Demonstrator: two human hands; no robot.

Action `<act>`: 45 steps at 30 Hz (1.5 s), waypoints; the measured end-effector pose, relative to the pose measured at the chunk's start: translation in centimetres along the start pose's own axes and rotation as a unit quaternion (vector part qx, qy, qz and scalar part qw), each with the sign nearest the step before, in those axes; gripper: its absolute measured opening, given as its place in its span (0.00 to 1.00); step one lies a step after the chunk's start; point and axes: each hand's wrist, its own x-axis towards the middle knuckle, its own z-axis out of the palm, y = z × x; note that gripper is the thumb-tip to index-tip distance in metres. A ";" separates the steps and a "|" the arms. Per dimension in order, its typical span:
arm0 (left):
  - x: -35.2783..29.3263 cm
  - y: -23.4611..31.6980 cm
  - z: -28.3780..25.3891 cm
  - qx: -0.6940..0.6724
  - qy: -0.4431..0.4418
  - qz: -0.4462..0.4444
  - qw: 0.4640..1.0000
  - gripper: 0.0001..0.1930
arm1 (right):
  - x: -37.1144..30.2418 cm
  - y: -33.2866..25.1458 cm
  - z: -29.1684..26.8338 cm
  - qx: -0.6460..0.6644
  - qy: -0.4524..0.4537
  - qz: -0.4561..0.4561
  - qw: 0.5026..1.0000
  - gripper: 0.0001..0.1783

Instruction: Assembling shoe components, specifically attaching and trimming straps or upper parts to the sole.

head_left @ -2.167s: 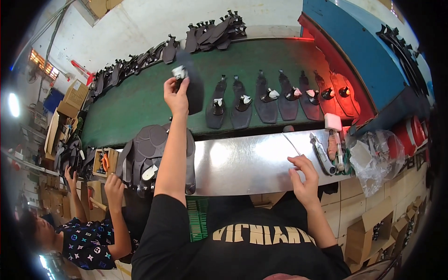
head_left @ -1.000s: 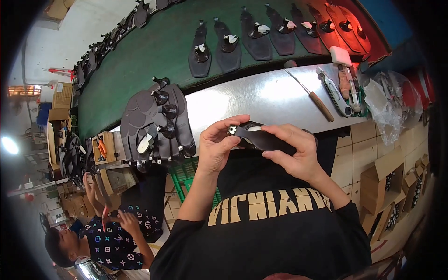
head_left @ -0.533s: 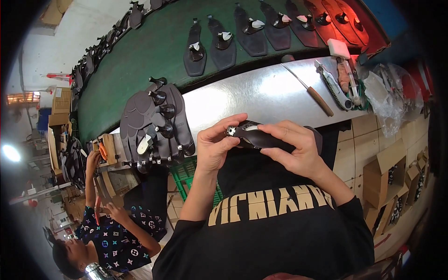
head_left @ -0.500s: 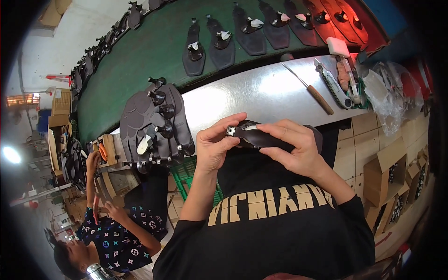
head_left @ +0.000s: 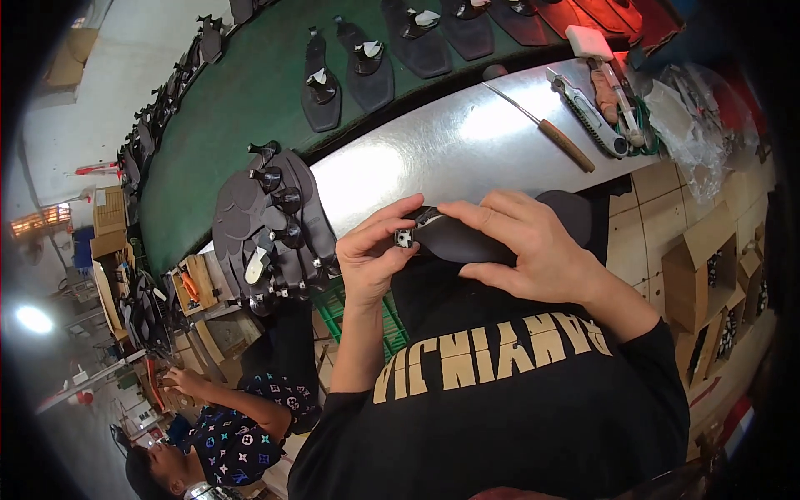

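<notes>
Both my hands hold a dark heeled shoe sole [head_left: 467, 242] in front of my chest, over the near edge of the metal bench. My left hand [head_left: 364, 257] is closed around its heel end, where a small whitish metal-looking piece shows by the fingertips. Across the sole lies my right hand [head_left: 533, 250], its thumb below and its fingers on top, near a pale strip at the opening. The rounded toe end sticks out beyond my right hand. Part of the heel is hidden by my left fingers.
The metal bench [head_left: 367, 179] carries a wooden-handled awl [head_left: 567, 146] and a utility knife [head_left: 592, 121]. A pile of heeled soles [head_left: 233, 208] stands at left. More soles line the green surface [head_left: 217, 108]. A green crate [head_left: 332, 315] sits below. A co-worker's hand [head_left: 187, 382] is at lower left.
My view has shifted, so the bench items sit higher. The sole has turned slightly in my hands, its heel piece showing more squarely. The co-worker's raised hand has come down.
</notes>
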 end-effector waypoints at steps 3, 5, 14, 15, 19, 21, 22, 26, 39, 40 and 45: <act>-0.1 -0.2 0.1 -0.002 0.017 -0.013 1.000 0.21 | -0.1 0.3 0.6 0.035 0.036 -0.012 0.999 0.27; -0.2 -0.2 0.1 -0.011 0.019 -0.016 1.000 0.22 | -0.3 0.7 1.0 0.045 0.058 -0.030 0.997 0.26; 0.0 0.0 -0.6 0.019 -0.050 0.012 0.999 0.24 | -0.6 1.3 2.5 0.036 0.078 -0.049 0.995 0.24; 0.0 0.1 -0.7 0.016 -0.056 0.001 0.998 0.24 | -0.6 1.4 2.6 0.034 0.076 -0.051 0.995 0.24; 0.2 0.6 -0.8 0.036 -0.091 0.033 0.995 0.25 | -0.9 1.2 2.8 0.017 0.075 -0.052 0.996 0.24; 0.2 1.0 -0.9 0.055 -0.114 0.023 0.992 0.25 | -0.9 1.0 2.8 0.012 0.073 -0.053 0.996 0.24; 0.2 1.0 -0.8 0.055 -0.114 0.022 0.992 0.25 | -0.9 0.9 2.8 0.006 0.071 -0.055 0.996 0.24; 0.0 1.1 -0.3 0.066 -0.114 0.029 0.991 0.24 | -0.9 0.5 2.7 0.003 0.060 -0.043 0.997 0.25; -0.5 0.2 2.3 -0.007 0.000 -0.144 0.989 0.23 | -0.8 2.0 4.1 0.036 0.092 0.016 0.995 0.07; -0.5 0.2 2.5 -0.012 0.015 -0.152 0.988 0.23 | -0.8 2.0 4.2 0.015 0.096 0.005 0.995 0.06; -0.6 0.0 2.7 -0.004 0.042 -0.161 0.986 0.25 | -0.7 2.5 3.5 -0.049 0.049 -0.048 0.996 0.09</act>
